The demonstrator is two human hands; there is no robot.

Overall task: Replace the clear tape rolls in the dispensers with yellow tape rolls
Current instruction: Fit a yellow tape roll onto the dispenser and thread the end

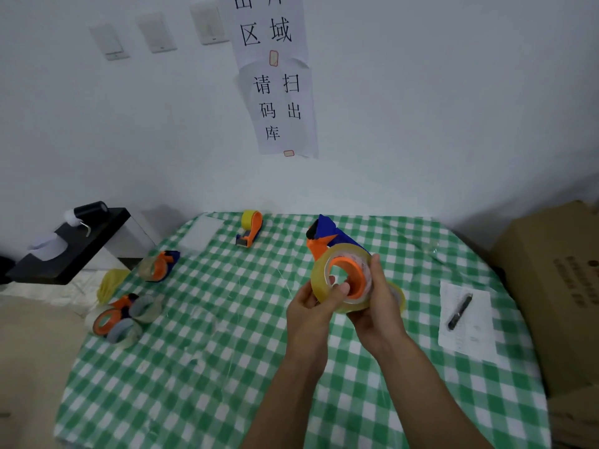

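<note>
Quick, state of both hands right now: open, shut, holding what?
Left hand: grip closed on the tape roll, thumb in its core.
Right hand: closed on the same roll's other side, at the dispenser.

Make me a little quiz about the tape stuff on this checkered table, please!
1. True or false: the left hand and the right hand both hold the tape roll that sits on the blue and orange dispenser.
2. Pick one: what lies on the white paper at the right? A) a pen B) scissors C) a spoon
3. Fill the gap: the tablecloth is checked white and ____.

Key: 1 true. 2 A, the pen. 3 green.
</note>
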